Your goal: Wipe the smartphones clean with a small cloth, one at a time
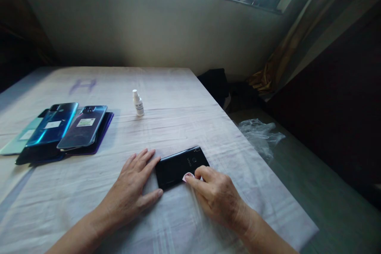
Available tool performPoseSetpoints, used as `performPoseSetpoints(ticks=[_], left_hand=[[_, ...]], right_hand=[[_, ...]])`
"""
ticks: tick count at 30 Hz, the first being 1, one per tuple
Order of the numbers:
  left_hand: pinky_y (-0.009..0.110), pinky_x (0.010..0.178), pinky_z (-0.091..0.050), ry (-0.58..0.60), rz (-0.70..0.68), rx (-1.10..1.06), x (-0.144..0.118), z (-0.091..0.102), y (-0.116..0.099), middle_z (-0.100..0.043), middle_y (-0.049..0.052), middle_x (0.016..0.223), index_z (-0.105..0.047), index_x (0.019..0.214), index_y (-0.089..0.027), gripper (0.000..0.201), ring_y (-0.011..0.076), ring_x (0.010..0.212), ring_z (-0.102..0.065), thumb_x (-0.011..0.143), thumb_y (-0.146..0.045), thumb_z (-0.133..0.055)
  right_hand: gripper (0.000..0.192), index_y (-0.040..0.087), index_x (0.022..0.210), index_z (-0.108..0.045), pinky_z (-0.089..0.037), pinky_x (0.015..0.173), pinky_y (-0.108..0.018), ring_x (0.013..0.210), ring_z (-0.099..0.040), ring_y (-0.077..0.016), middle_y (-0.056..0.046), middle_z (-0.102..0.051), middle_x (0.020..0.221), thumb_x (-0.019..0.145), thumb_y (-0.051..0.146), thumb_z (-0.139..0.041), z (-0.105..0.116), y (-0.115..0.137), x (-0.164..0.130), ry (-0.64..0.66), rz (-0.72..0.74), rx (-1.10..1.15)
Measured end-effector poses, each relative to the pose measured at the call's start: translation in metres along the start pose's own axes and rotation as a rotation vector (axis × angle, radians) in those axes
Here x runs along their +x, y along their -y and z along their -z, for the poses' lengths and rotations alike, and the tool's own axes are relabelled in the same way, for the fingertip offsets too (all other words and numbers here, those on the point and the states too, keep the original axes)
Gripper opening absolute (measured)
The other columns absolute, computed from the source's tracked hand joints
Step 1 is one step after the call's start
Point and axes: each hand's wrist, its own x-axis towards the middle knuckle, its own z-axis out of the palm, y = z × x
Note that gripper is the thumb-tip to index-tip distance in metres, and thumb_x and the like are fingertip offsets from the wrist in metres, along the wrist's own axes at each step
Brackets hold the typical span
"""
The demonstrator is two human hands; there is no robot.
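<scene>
A black phone (178, 164) lies back-up on the cloth-covered table (166, 87), near its front. My left hand (135, 188) rests flat on the cloth with its fingers spread, touching the phone's left end. My right hand (216, 194) pinches a small pinkish-white pad (188, 176) against the phone's near edge.
A pile of several phones (64, 131) lies at the left, two with white labels on their backs. A small white dropper bottle (138, 103) stands upright beyond the black phone. A crumpled clear plastic bag (260, 135) lies off the table's right edge, dark clothing (216, 83) behind it.
</scene>
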Motion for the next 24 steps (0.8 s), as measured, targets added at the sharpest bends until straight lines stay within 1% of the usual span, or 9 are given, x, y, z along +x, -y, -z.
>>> performPoseSetpoints(ticks=[4,9,12,14,17,20,24], left_hand=[[0.056,0.118,-0.03,-0.012,-0.01,0.011,-0.002,-0.002,0.0,-0.039,0.01,0.16,-0.038,0.154,-0.026,0.075,0.0356,0.147,-0.034,0.086,-0.043,-0.066],[0.058,0.117,-0.03,-0.019,-0.014,0.028,-0.001,-0.003,-0.001,-0.04,0.011,0.16,-0.038,0.153,-0.026,0.075,0.0356,0.147,-0.034,0.086,-0.045,-0.066],[0.057,0.117,-0.032,-0.011,-0.019,0.033,-0.001,-0.001,-0.002,-0.04,0.012,0.159,-0.039,0.153,-0.026,0.075,0.0357,0.147,-0.035,0.086,-0.045,-0.066],[0.057,0.117,-0.032,-0.011,-0.02,0.028,-0.001,-0.001,-0.002,-0.04,0.012,0.159,-0.039,0.153,-0.025,0.074,0.0362,0.146,-0.035,0.086,-0.045,-0.066],[0.057,0.117,-0.032,-0.014,-0.019,0.027,-0.001,-0.001,-0.001,-0.041,0.011,0.159,-0.04,0.152,-0.025,0.074,0.0365,0.146,-0.036,0.085,-0.045,-0.067],[0.057,0.117,-0.032,-0.015,-0.023,0.029,-0.001,-0.002,-0.001,-0.042,0.011,0.158,-0.04,0.152,-0.025,0.074,0.0361,0.146,-0.035,0.086,-0.046,-0.066],[0.057,0.117,-0.031,-0.011,-0.019,0.032,0.0,0.0,-0.002,-0.041,0.012,0.159,-0.041,0.151,-0.025,0.074,0.036,0.146,-0.035,0.085,-0.047,-0.067]], right_hand=[[0.029,0.016,0.114,-0.07,-0.05,0.063,-0.024,0.072,-0.062,-0.0154,-0.007,-0.065,0.086,0.098,0.012,-0.046,0.0,0.001,-0.003,-0.013,-0.059,-0.01],[0.029,0.014,0.11,-0.071,-0.051,0.062,-0.027,0.07,-0.061,-0.0171,-0.007,-0.065,0.083,0.099,0.011,-0.044,-0.003,0.015,0.006,0.012,-0.018,0.014],[0.029,0.015,0.11,-0.071,-0.05,0.061,-0.026,0.069,-0.061,-0.0167,-0.007,-0.065,0.083,0.099,0.012,-0.045,-0.004,0.015,0.006,0.001,-0.023,0.018],[0.03,0.016,0.111,-0.072,-0.05,0.061,-0.026,0.07,-0.061,-0.0166,-0.007,-0.065,0.084,0.098,0.011,-0.045,-0.004,0.011,0.004,-0.024,-0.056,-0.001],[0.032,0.016,0.11,-0.072,-0.049,0.061,-0.026,0.07,-0.062,-0.0168,-0.006,-0.064,0.082,0.096,0.01,-0.044,-0.003,0.008,0.001,-0.069,-0.15,-0.049],[0.032,0.015,0.109,-0.073,-0.048,0.061,-0.026,0.07,-0.062,-0.0168,-0.006,-0.064,0.08,0.096,0.01,-0.044,-0.005,0.012,0.001,-0.087,-0.204,-0.078],[0.031,0.015,0.111,-0.072,-0.047,0.06,-0.025,0.069,-0.061,-0.0166,-0.006,-0.065,0.081,0.097,0.011,-0.044,-0.008,0.022,0.005,-0.062,-0.145,-0.064]])
